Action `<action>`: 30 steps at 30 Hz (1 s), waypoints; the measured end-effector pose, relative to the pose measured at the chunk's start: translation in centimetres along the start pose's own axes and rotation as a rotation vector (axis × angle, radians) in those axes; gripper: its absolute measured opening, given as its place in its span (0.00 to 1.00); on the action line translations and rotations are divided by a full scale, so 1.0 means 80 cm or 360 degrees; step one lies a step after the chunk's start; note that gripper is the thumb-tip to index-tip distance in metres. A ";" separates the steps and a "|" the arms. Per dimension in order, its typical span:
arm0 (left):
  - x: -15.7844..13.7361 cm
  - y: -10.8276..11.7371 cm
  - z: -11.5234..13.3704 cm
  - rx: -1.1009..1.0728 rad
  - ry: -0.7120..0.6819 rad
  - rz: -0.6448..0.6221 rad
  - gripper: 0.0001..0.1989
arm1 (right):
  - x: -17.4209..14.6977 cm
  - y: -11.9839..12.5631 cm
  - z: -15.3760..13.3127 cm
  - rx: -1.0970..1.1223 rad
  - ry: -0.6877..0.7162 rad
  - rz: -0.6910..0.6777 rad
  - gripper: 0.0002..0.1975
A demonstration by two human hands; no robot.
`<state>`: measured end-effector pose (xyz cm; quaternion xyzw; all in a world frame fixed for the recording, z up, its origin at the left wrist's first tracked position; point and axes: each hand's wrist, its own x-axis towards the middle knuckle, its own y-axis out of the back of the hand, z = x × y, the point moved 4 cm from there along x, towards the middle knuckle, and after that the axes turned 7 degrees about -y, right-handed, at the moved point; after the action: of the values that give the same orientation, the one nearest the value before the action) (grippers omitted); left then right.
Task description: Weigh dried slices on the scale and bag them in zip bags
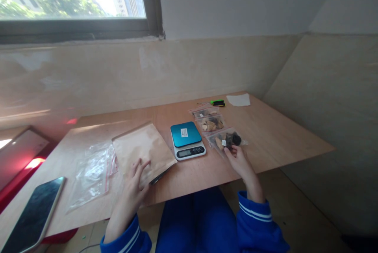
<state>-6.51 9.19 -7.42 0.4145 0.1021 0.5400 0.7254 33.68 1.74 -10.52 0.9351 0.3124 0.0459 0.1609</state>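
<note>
Sat at a broad light-brown wooden table [280, 138]. Had the left hand [134, 186] loosely spread over a large flat brown paper bag [147, 142], just left of a blue-topped white digital scale [189, 140]. Had the right hand [240, 163] at the near edge of a clear plastic zip bag [226, 140] of dark and tan pieces [236, 138], right of the scale; could not tell pinch from touch. Seemingly at the step of handling that zip bag; probably called for a sure edge grip.

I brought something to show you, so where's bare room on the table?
The widest bare patch lies right of the nearest filled bag, in front of the white paper. Another lies between the blue-topped scale and the wall. The left side is crowded: phone, clear bags, brown paper packet.
</note>
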 end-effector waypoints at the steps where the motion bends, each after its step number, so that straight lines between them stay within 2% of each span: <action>1: 0.002 0.003 0.004 -0.0057 0.0001 0.0007 0.22 | -0.001 -0.008 0.000 0.0036 0.0013 -0.0014 0.24; 4: 0.008 0.016 0.021 -0.0162 0.0024 0.0152 0.16 | -0.003 -0.030 -0.003 0.0161 0.0053 -0.0074 0.30; 8: 0.008 0.037 0.048 -0.0037 0.0044 0.0535 0.14 | -0.014 -0.051 -0.017 0.0141 0.0210 -0.0157 0.34; 10: 0.005 0.045 0.059 0.0076 0.0043 0.0733 0.13 | -0.026 -0.052 -0.036 -0.0023 0.0362 -0.0039 0.32; 12: 0.001 0.048 0.070 0.0175 0.0020 0.0892 0.11 | -0.046 -0.050 -0.066 -0.0111 0.0550 0.0054 0.25; 13: 0.000 0.048 0.075 0.0207 0.0002 0.0953 0.10 | -0.060 -0.051 -0.085 -0.0084 0.0643 0.0004 0.21; 14: -0.001 0.047 0.080 0.0232 -0.0020 0.0999 0.10 | -0.077 -0.056 -0.104 -0.0041 0.0732 -0.0164 0.17; 16: -0.002 0.045 0.089 0.0252 -0.0062 0.1057 0.08 | -0.115 -0.073 -0.140 0.0050 0.0794 -0.0704 0.13; 17: -0.002 0.044 0.094 0.0243 -0.0085 0.1065 0.08 | -0.136 -0.081 -0.156 0.0128 0.0807 -0.0922 0.13; 19: -0.002 0.041 0.106 0.0207 -0.0140 0.1055 0.07 | -0.174 -0.095 -0.182 0.0215 0.0909 -0.1146 0.14; 24: -0.004 0.038 0.129 0.0040 -0.0218 0.1116 0.06 | -0.229 -0.128 -0.201 -0.0073 0.1244 -0.1270 0.16; 28: -0.007 0.036 0.130 -0.0057 -0.0202 0.1208 0.06 | -0.227 -0.145 -0.186 -0.0565 0.1068 -0.1268 0.16; 30: -0.006 0.034 0.129 -0.0071 -0.0254 0.1129 0.07 | -0.221 -0.156 -0.183 -0.0593 0.1044 -0.1276 0.15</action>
<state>-2.46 3.92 0.92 0.4490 -0.1169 0.7260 0.5076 9.67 4.55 -0.57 0.6352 0.6644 0.3246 0.2229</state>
